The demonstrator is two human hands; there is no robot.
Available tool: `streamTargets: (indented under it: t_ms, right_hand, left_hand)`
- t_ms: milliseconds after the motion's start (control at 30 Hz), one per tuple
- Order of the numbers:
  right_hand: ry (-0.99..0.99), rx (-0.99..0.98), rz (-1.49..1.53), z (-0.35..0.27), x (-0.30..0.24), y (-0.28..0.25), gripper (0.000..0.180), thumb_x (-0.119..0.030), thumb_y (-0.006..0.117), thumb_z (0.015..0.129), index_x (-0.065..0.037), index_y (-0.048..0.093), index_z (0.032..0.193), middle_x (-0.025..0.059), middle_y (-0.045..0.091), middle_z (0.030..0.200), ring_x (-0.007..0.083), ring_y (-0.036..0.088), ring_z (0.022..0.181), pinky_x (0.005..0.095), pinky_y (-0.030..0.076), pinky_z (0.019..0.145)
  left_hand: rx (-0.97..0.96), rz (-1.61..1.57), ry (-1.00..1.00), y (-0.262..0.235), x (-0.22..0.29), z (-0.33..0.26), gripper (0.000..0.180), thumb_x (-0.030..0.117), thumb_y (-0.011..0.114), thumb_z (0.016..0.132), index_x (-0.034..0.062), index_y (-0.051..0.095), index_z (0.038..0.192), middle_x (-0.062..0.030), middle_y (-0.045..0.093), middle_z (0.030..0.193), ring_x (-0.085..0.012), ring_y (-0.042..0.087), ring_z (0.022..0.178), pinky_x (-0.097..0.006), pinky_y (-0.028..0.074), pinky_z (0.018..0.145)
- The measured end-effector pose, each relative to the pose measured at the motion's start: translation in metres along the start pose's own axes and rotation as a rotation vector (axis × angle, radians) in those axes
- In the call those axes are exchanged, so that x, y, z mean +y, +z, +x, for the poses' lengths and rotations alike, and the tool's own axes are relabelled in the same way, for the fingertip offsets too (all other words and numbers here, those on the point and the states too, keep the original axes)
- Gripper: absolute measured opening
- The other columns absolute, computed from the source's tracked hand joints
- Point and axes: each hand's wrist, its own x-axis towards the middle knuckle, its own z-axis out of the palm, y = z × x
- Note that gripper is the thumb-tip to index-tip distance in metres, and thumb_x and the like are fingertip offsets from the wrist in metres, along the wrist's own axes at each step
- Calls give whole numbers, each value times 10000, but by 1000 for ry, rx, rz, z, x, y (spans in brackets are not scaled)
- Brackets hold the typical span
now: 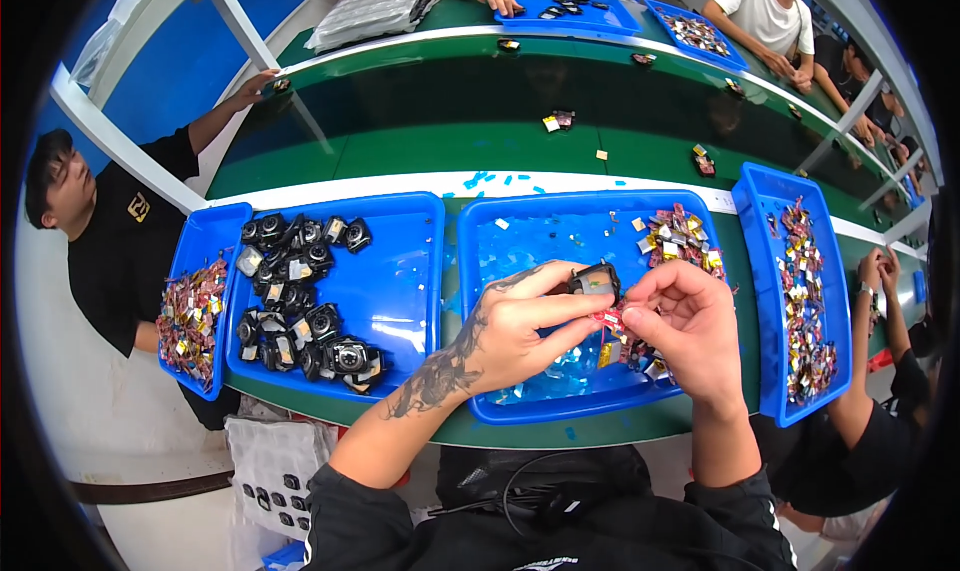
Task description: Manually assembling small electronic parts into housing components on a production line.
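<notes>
Just right of the frame's centre, the 2 hands meet over the middle blue tray. The left hand, its forearm tattooed, is closed around a small black camera-like module, thumb and fingers pinching it from the left and below so its upper edge peeks out above the knuckles. The right hand is curled shut too, its thumb and forefinger nipping a small red-and-gold flex piece at the point where it touches the module's lower right side.

So the piece lies directly between the hands, nearer the right fingertips, with the module up and to the left of it. The piece looks to run roughly left to right, though it is too small to be sure of its long axis. Both hands are level in the picture; neither reaches further than the other.

Under the hands, in the same tray, sit scraps of clear film and a loose pile of similar red-and-gold pieces toward the upper right. The tray to the left holds a heap of black modules; a narrow tray at the right holds more flex pieces.
</notes>
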Motion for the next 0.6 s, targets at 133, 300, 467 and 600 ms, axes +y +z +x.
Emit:
streamTargets:
  t_ms: [133,300,467,600]
  right_hand:
    - [-62,38,64,-6,1,6,179,73,674,837,21,605,994,51,620,937,88,624,859,203,532,745]
    - [-337,29,-326,-7,5,5,281,85,691,810,10,591,1062,49,607,933,124,627,858,233,532,758]
    - [-115,61,-149,-6,0,11,325,76,708,801,6,577,1090,44,609,912,102,627,833,217,528,729]
    - [-80,88,-158,-4,10,17,338,66,701,811,-4,554,1107,37,621,878,75,624,794,189,504,666]
  left_hand:
    - [-12,-72,-82,-1,1,2,199,-5,722,799,4,728,998,-130,683,968,-218,673,912,-298,538,761]
    - [-86,-210,-329,-3,3,3,121,58,706,846,-4,723,948,-79,642,871,-153,663,855,-286,546,717]
    - [-71,-477,-502,-2,3,1,158,-3,680,862,-46,713,1010,-83,647,936,-116,637,865,-215,529,748]
    - [-97,-423,-435,-1,4,1,229,-17,666,872,-34,691,1099,-99,652,987,-148,650,930,-233,546,793]
